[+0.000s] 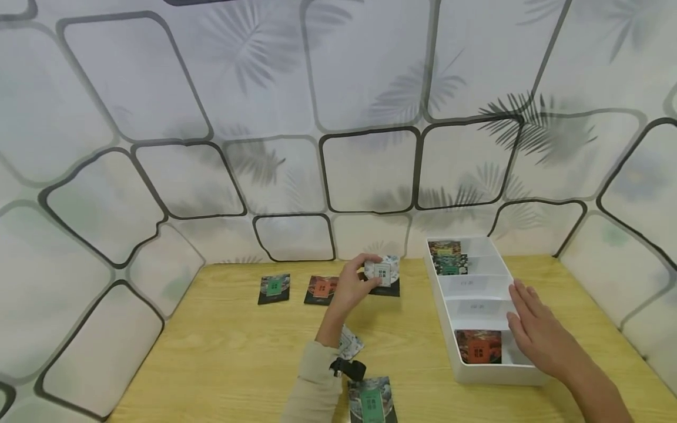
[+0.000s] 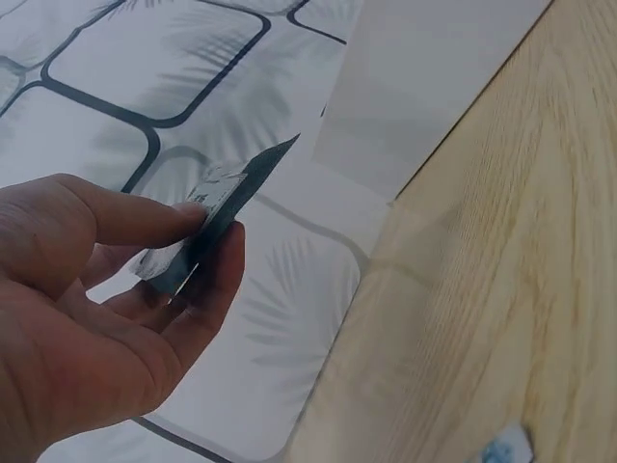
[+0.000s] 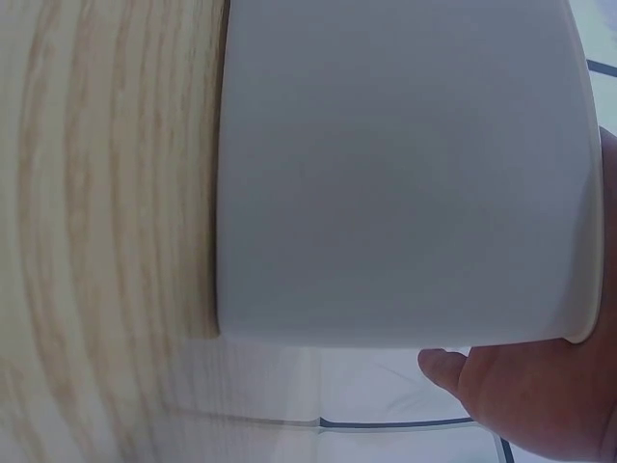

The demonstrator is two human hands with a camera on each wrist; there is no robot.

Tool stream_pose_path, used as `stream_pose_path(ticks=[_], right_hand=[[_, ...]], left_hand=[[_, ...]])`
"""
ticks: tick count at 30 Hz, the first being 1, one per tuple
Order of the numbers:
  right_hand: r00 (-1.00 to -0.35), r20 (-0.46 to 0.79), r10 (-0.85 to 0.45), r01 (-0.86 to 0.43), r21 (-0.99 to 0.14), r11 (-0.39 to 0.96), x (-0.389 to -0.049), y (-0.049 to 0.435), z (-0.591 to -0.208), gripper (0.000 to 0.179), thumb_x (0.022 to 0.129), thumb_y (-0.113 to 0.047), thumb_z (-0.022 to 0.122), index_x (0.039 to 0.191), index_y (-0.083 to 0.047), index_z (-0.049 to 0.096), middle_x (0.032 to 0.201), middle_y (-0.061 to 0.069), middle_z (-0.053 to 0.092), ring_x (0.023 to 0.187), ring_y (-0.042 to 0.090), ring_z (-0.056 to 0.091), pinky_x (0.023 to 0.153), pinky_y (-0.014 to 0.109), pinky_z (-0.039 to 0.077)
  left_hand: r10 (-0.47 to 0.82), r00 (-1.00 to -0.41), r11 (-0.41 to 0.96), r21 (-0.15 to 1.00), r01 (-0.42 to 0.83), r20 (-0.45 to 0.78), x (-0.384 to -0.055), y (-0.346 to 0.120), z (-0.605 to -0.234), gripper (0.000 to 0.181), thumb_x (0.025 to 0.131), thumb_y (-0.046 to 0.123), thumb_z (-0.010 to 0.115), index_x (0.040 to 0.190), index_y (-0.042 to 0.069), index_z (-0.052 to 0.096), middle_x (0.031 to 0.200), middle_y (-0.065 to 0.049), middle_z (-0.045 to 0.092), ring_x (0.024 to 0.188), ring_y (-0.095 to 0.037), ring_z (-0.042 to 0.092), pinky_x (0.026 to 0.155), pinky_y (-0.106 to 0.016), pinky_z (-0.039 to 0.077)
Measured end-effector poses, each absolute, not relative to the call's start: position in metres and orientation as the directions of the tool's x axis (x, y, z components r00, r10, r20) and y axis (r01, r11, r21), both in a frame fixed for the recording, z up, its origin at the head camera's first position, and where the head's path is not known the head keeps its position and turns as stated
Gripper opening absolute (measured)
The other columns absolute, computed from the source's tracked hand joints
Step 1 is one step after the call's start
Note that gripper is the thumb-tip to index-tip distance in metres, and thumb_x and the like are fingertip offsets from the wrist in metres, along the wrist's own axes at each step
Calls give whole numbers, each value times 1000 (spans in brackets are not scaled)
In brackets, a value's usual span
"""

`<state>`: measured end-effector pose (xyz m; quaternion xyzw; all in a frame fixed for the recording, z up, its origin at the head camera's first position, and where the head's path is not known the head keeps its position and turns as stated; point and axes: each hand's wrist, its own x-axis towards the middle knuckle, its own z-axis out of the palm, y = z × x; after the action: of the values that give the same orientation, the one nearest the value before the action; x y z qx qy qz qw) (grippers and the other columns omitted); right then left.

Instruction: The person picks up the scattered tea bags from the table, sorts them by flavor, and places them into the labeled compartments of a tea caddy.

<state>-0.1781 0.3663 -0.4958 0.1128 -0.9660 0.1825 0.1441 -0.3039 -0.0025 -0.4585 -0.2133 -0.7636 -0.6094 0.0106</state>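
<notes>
Head view, white-and-black sachet point(image 1: 382, 274): pinched in left hand point(image 1: 355, 289), left of divided white box point(image 1: 497, 375), apart from it.
Right hand point(image 1: 542, 335): nearer the box, fingers straight along its right rim.

A wood-grain table point(image 1: 222, 358) carries a white box point(image 1: 492, 375). Left of the box lie two green-labelled packets point(image 1: 274, 288) point(image 1: 372, 402), a red packet point(image 1: 319, 289) and a pale packet point(image 1: 350, 345).

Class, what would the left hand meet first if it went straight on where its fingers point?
Beyond its packet, the left hand would probably meet the white box, though depth is unclear.
</notes>
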Motion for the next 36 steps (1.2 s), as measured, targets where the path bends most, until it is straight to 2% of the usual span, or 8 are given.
stream_pose_path(ticks=[8, 15, 19, 23, 30, 36], right_hand=[[-940, 297, -168, -270, -347, 898, -177, 367, -495, 59, 111, -19, 38, 156, 15, 21, 163, 35, 17, 153, 47, 5, 123, 54, 0], [-943, 288, -169, -267, -346, 899, -178, 366, -493, 59, 111, -20, 38, 156, 14, 21, 164, 33, 16, 153, 47, 5, 120, 62, 6], [-936, 303, -178, -282, -343, 896, -179, 366, -495, 59, 111, -19, 39, 155, 15, 22, 163, 34, 17, 153, 47, 6, 123, 53, 0], [-931, 318, -177, -285, -334, 898, -178, 368, -495, 58, 110, -18, 39, 154, 16, 23, 162, 35, 19, 153, 47, 6, 123, 48, -3], [-943, 288, -169, -268, -349, 898, -177, 367, -492, 59, 111, -19, 39, 156, 15, 22, 163, 34, 17, 153, 48, 6, 118, 66, 9], [-939, 297, -174, -274, -339, 900, -178, 367, -495, 59, 111, -19, 38, 156, 15, 21, 163, 34, 17, 153, 48, 6, 122, 58, 3]], left_hand=[[319, -911, 107, 946, 307, 260, -303, 8, -458, 37, 90, -13, 70, 125, 0, 64, 130, -22, 57, 104, -34, 67, 74, -31, 57], [313, -895, 82, 930, 360, 319, -303, 17, -458, 36, 90, -14, 69, 124, -4, 64, 132, -24, 58, 105, -39, 63, 72, -29, 54], [327, -889, 48, 933, 356, 322, -303, 26, -456, 36, 89, -18, 66, 124, -10, 62, 130, -29, 56, 102, -41, 63, 71, -26, 54], [332, -881, 34, 929, 368, 337, -302, 37, -456, 32, 92, -16, 65, 123, -9, 63, 127, -27, 59, 99, -32, 62, 70, -21, 50], [325, -868, -1, 918, 397, 376, -302, 50, -454, 30, 92, -11, 68, 120, -2, 68, 125, -17, 63, 95, -21, 62, 71, -22, 51], [304, -868, -13, 913, 408, 392, -302, 60, -455, 29, 91, -11, 70, 119, -2, 68, 123, -18, 64, 86, -17, 61, 68, -21, 51]])
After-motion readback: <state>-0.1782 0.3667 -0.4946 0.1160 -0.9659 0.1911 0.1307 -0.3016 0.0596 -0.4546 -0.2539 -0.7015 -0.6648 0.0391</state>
